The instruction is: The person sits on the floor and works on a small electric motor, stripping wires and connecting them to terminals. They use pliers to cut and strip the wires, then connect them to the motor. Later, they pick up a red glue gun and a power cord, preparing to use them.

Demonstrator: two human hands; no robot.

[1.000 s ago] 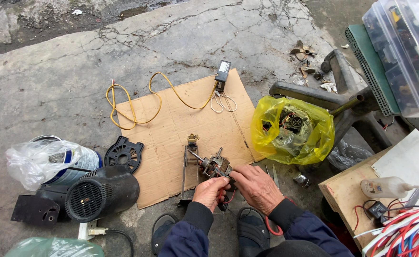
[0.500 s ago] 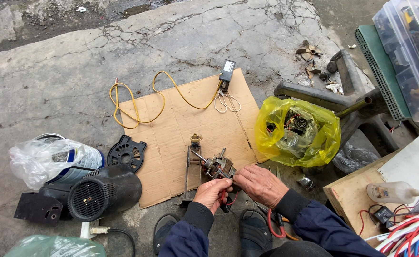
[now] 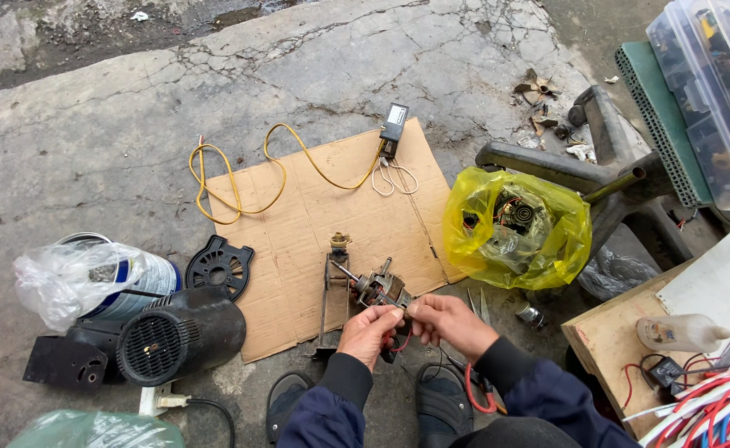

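Now both hands' fingers pinched shut on motor wires.

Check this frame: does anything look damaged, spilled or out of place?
Yes. The concrete ground is cracked throughout. A stripped motor lies on the cardboard, both hands at its wires: left hand, right hand. Debris lies scattered beyond the yellow bag.

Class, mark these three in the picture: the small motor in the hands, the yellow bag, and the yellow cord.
Motor (image 3: 379, 289), head view, on its metal body.
Yellow bag (image 3: 560, 236), head view, on its right side.
Yellow cord (image 3: 215, 187), head view, on its left loop.
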